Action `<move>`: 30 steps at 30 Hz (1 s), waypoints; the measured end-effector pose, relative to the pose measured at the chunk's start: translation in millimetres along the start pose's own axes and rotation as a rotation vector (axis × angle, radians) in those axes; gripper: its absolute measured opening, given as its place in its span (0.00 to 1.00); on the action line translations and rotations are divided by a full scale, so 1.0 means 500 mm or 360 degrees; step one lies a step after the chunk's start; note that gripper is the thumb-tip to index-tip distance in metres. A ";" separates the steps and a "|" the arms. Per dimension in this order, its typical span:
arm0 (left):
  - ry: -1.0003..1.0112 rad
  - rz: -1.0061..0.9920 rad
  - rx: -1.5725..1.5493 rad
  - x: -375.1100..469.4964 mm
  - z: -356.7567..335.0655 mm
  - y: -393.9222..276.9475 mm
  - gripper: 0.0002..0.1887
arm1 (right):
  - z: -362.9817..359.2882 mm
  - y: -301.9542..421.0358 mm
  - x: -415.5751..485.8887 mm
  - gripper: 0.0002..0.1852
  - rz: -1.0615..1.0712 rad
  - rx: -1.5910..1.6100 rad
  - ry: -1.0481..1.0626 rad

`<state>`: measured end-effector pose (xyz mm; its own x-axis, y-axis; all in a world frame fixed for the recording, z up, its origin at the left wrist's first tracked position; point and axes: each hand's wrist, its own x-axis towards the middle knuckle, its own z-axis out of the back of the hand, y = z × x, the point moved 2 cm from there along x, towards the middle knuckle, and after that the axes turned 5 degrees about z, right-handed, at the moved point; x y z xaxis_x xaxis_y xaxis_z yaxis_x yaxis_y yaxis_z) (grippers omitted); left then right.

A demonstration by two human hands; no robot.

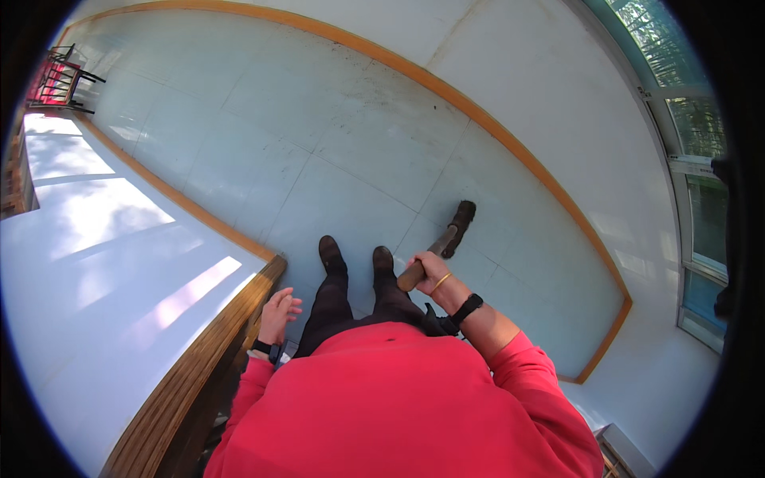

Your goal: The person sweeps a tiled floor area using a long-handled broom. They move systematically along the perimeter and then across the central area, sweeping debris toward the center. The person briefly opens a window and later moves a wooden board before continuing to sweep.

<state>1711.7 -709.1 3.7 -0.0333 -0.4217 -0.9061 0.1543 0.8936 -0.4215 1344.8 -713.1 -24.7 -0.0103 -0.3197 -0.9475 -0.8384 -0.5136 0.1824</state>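
Note:
My right hand point(429, 272) is closed around the brown grip of a long-handled floor brush point(442, 242), seen from above. The dark brush head point(460, 228) lies at the far end of the handle, over the pale tiled floor, ahead and to the right of my shoes. Whether its bristles touch the floor, I cannot tell. My left hand point(280, 313) hangs beside my left thigh with its fingers apart and nothing in them, close to the edge of a wooden door or panel.
A wooden edge point(197, 370) runs along my left. Orange-brown skirting point(418, 74) borders the white walls. A dark-framed chair point(66, 80) stands at the far left end. Windows point(699, 125) are on the right. Dark specks of dirt point(382, 89) lie on the floor.

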 end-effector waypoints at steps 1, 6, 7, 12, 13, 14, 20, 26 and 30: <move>-0.0008 0.0014 -0.0025 0.003 0.009 -0.009 0.18 | -0.084 -0.023 0.007 0.04 -0.0057 0.0048 -0.0006; -0.0001 0.0012 -0.0048 0.022 0.068 -0.033 0.18 | -0.429 -0.098 -0.025 0.04 -0.0009 -0.0327 0.0412; -0.0028 0.0025 -0.0028 0.029 0.081 -0.035 0.18 | -0.469 -0.084 -0.021 0.04 -0.0047 -0.0331 0.0491; -0.0039 -0.0031 -0.0106 0.047 0.121 -0.038 0.20 | -0.481 0.078 0.016 0.08 -0.0071 -0.0325 0.0885; -0.0064 -0.0028 -0.0128 0.047 0.128 -0.039 0.19 | -0.466 0.084 0.013 0.08 -0.0088 -0.0281 0.0858; -0.0086 -0.0019 -0.0137 0.043 0.133 -0.035 0.19 | -0.438 0.085 -0.004 0.08 -0.0110 -0.0288 0.0966; -0.0011 0.0032 -0.0120 0.021 0.127 -0.034 0.18 | -0.226 0.083 -0.188 0.20 -0.0112 -0.0236 0.0489; 0.0004 -0.0044 -0.0007 0.006 0.116 -0.059 0.18 | -0.055 0.005 -0.340 0.11 -0.0317 0.0351 -0.0055; -0.0048 -0.0096 0.0039 0.000 0.127 -0.059 0.18 | 0.033 -0.058 -0.252 0.06 -0.0335 0.0753 -0.0284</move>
<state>1770.1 -745.2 18.4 -0.0136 -0.4792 -0.8776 0.1770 0.8627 -0.4738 1361.1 -644.7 85.0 0.1265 -0.0871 -0.9881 -0.9855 -0.1246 -0.1152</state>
